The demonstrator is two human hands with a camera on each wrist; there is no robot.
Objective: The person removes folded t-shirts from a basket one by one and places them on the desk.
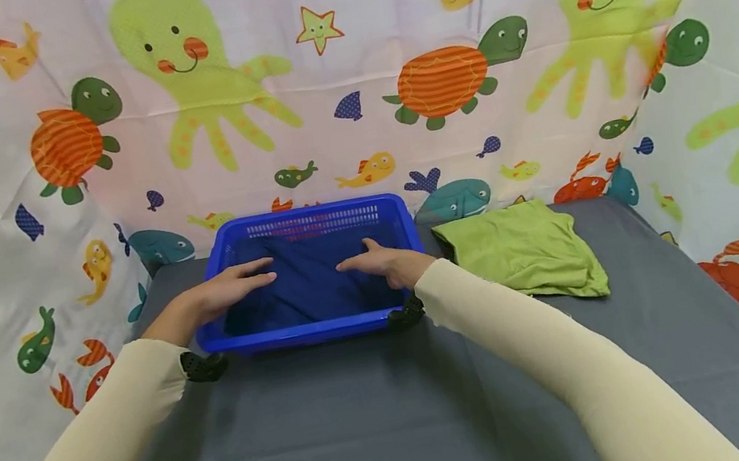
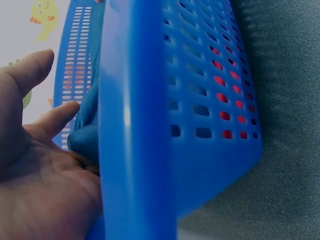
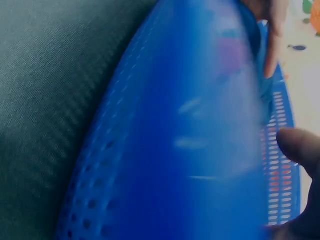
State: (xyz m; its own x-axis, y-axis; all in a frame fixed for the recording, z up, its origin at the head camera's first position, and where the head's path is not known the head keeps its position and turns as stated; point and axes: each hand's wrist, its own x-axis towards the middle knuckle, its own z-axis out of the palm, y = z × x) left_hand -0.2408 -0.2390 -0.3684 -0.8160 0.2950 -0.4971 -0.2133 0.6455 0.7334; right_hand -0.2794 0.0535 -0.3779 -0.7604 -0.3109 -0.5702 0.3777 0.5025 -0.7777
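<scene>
A blue plastic basket (image 1: 320, 328) with slotted sides holds a dark blue cloth (image 1: 318, 272) spread over its inside. My left hand (image 1: 222, 294) reaches over the basket's left side, thumb and forefinger stretched apart above the cloth. From the right side my right hand (image 1: 385, 260) reaches in, thumb raised and fingers extended. In the left wrist view, the palm of the left hand (image 2: 45, 185) is beside the basket rim (image 2: 132, 120), close to the cloth (image 2: 90, 110); its lower fingers are partly hidden. The rim hides much of the right hand (image 3: 305, 155) in the right wrist view.
A light green folded cloth (image 1: 520, 250) lies on the grey tabletop (image 1: 373, 426), right of the basket. Behind and at both sides hangs a white curtain (image 1: 335, 114) printed with sea animals. A dark wrist device (image 1: 204, 366) sits near the basket's front left corner.
</scene>
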